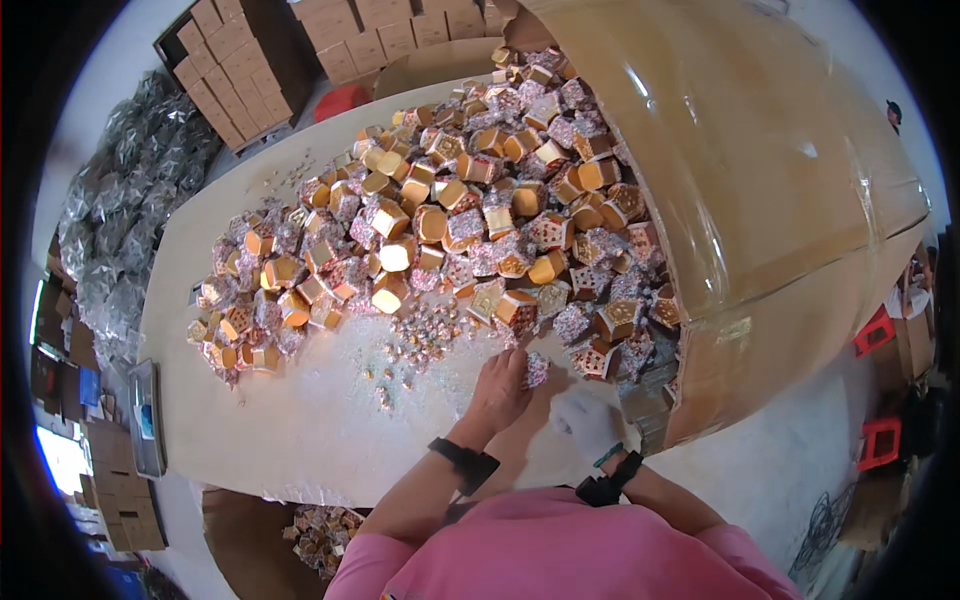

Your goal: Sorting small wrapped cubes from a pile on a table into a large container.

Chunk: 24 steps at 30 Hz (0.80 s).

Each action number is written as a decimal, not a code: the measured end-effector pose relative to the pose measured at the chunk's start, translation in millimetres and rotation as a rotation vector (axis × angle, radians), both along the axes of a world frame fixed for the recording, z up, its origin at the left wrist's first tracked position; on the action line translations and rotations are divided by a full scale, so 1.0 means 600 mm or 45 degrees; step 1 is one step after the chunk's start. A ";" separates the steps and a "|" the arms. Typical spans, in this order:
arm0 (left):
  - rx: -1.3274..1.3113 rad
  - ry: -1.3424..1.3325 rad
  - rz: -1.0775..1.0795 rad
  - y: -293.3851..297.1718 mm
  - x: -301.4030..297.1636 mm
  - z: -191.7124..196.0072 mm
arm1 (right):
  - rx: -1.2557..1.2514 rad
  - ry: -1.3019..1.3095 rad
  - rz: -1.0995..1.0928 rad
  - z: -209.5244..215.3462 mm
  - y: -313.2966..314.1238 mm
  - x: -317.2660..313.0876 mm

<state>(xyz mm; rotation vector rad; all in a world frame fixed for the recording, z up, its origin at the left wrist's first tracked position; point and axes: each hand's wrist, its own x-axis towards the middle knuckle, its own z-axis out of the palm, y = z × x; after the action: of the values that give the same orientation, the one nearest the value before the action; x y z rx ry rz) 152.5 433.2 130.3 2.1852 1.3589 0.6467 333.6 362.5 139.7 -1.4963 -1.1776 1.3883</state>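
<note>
Pink-speckled piece (537,370) sits just nearside of the pile (440,225), pinched by the left hand (503,387), seemingly for steadiness, while the right hand (588,420), half-curled, waits farther out, any contents too blurred to tell.

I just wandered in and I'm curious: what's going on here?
A person in a pink top is working at a table. The left hand is at a speckled piece, its grip partly hidden; the white-gloved right hand is nearby. Beyond lie heaped golden pieces and scattered bits, with a cardboard box at right.
</note>
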 end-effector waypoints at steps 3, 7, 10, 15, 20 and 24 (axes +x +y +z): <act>0.041 0.066 -0.032 -0.032 -0.024 0.020 | -0.189 0.009 0.111 0.018 0.028 -0.030; 0.046 0.182 -0.089 -0.076 -0.066 0.054 | -0.206 -0.185 0.590 0.045 0.042 -0.061; -0.038 0.247 -0.125 -0.108 -0.107 0.091 | -0.703 0.067 0.714 0.000 0.038 -0.089; -0.164 0.051 0.004 -0.148 -0.163 0.106 | -0.747 0.328 0.690 0.005 0.019 -0.140; -0.492 -0.293 0.292 -0.168 -0.212 0.116 | -0.825 0.748 0.644 0.049 0.013 -0.177; -0.500 -0.603 0.546 -0.192 -0.239 0.080 | -0.486 0.763 0.712 0.043 0.001 -0.202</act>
<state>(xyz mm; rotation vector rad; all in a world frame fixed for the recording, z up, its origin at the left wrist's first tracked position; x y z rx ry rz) 8.9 318.0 178.2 1.3350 1.5358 0.8931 212.3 363.1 165.8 -0.8726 -1.0022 2.3422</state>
